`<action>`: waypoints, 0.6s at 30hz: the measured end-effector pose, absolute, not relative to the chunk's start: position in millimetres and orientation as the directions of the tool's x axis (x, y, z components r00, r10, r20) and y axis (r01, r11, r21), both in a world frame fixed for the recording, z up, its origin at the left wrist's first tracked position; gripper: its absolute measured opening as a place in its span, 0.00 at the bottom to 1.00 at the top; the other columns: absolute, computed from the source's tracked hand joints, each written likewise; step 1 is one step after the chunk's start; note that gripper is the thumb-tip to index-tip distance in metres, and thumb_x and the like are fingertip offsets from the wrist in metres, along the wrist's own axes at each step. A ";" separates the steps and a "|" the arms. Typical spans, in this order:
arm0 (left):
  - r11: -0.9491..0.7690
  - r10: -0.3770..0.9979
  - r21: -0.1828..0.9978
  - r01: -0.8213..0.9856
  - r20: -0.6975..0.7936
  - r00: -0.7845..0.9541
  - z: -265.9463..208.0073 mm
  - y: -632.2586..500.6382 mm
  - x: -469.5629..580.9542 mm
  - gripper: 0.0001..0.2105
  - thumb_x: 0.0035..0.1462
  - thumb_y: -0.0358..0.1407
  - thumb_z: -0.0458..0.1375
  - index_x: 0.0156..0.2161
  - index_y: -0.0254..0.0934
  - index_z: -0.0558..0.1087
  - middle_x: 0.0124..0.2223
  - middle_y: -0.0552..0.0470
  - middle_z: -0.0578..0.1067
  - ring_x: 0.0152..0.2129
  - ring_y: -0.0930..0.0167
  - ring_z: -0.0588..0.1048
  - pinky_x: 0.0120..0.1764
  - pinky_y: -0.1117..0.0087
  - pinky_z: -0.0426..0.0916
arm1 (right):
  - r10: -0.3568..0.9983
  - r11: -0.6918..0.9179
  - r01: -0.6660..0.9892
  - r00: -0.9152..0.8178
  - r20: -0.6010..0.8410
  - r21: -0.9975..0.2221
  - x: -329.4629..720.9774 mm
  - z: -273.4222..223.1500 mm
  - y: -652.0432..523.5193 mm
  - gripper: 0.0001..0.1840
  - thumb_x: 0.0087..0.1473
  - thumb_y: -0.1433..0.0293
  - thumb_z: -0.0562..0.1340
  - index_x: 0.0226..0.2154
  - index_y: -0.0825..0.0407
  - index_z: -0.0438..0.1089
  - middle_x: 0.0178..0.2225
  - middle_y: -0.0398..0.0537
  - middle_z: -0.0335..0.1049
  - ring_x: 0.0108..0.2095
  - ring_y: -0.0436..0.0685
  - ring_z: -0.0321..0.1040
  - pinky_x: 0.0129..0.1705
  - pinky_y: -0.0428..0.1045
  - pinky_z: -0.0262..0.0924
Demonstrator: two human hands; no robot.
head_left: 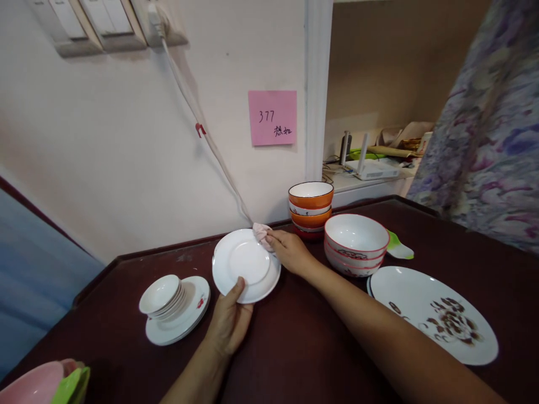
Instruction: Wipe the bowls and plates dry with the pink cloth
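My left hand grips the near edge of a white plate, thumb on the face turned toward me and fingers behind. The plate is tilted up above the dark table, its raised foot ring showing. A crumpled pale pink cloth is pinched in my right hand and touches the plate's upper right rim. Left of the plate, a stack of small white dishes rests on white plates with a red flower mark. To the right stand white bowls with red rims.
Behind the white bowls is a stack of orange and white bowls. Oval plates with brown flowers lie at right, a green-and-white dish behind them. A pink bowl sits at lower left. A white cord runs down the wall.
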State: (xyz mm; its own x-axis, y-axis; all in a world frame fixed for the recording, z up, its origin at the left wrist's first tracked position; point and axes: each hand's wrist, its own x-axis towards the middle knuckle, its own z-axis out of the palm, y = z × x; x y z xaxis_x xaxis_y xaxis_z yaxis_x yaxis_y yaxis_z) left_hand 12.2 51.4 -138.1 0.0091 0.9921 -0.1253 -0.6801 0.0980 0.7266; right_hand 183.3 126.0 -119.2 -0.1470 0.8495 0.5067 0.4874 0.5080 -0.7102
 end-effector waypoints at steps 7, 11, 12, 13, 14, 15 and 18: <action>0.053 0.996 0.667 -0.743 -0.090 -0.010 -136.4 59.5 7.9 0.22 0.59 0.36 0.58 0.58 0.44 0.67 0.58 0.49 0.73 0.57 0.65 0.68 0.59 0.65 0.63 | 0.821 0.538 0.571 -0.189 0.538 -0.620 125.1 -143.0 87.7 0.27 0.60 0.69 0.54 0.60 0.61 0.59 0.65 0.63 0.51 0.66 0.67 0.43 0.65 0.64 0.40; 0.086 0.993 0.616 -0.783 -0.112 0.021 -133.1 57.2 5.7 0.25 0.57 0.53 0.53 0.58 0.48 0.67 0.60 0.53 0.70 0.60 0.67 0.63 0.59 0.67 0.62 | 0.601 0.770 0.546 -0.447 0.663 -0.330 108.7 -138.2 62.5 0.26 0.62 0.69 0.51 0.61 0.61 0.57 0.66 0.60 0.49 0.67 0.61 0.39 0.67 0.59 0.38; 0.092 0.992 0.606 -0.790 -0.121 0.022 -132.5 56.8 5.3 0.26 0.57 0.55 0.52 0.58 0.49 0.67 0.60 0.54 0.70 0.60 0.67 0.63 0.59 0.68 0.62 | 0.555 0.803 0.526 -0.491 0.672 -0.279 109.4 -137.0 61.6 0.26 0.63 0.69 0.51 0.61 0.62 0.56 0.65 0.61 0.50 0.67 0.60 0.39 0.67 0.59 0.38; 0.089 0.993 0.598 -0.797 -0.118 0.022 -132.3 56.8 5.1 0.26 0.57 0.55 0.52 0.58 0.48 0.67 0.60 0.54 0.70 0.60 0.68 0.63 0.58 0.69 0.62 | 0.518 0.827 0.510 -0.529 0.673 -0.236 112.1 -135.9 63.5 0.26 0.63 0.69 0.50 0.61 0.62 0.56 0.64 0.61 0.52 0.67 0.59 0.40 0.67 0.59 0.39; 0.082 0.995 0.591 -0.802 -0.098 0.030 -132.7 57.0 5.1 0.26 0.58 0.54 0.51 0.58 0.48 0.67 0.60 0.54 0.71 0.60 0.68 0.64 0.58 0.70 0.62 | 0.494 0.840 0.501 -0.551 0.672 -0.207 116.7 -134.8 67.8 0.25 0.63 0.70 0.49 0.61 0.61 0.57 0.64 0.60 0.54 0.67 0.58 0.41 0.67 0.59 0.39; 0.075 0.997 0.584 -0.808 -0.064 0.046 -133.6 57.4 5.4 0.25 0.59 0.53 0.51 0.58 0.47 0.67 0.60 0.53 0.71 0.59 0.68 0.65 0.58 0.69 0.62 | 0.492 0.839 0.508 -0.554 0.672 -0.195 122.9 -133.7 74.1 0.24 0.63 0.70 0.49 0.60 0.59 0.57 0.63 0.58 0.55 0.67 0.57 0.42 0.67 0.59 0.39; 0.070 0.994 0.568 -0.820 0.025 0.102 -137.9 57.9 8.0 0.24 0.61 0.49 0.49 0.61 0.47 0.63 0.59 0.51 0.71 0.58 0.66 0.67 0.59 0.64 0.61 | 0.610 0.729 0.625 -0.410 0.678 -0.279 146.3 -130.2 98.2 0.24 0.63 0.72 0.48 0.60 0.58 0.58 0.64 0.58 0.55 0.66 0.59 0.45 0.66 0.61 0.40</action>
State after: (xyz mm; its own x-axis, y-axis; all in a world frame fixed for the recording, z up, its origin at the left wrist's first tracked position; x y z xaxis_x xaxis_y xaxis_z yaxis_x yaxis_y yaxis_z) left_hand 8.0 57.9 -137.9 0.1018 0.9945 0.0250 -0.8203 0.0697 0.5676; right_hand 146.3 98.2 -130.2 -0.4101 0.6104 0.6777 0.6251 0.7292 -0.2785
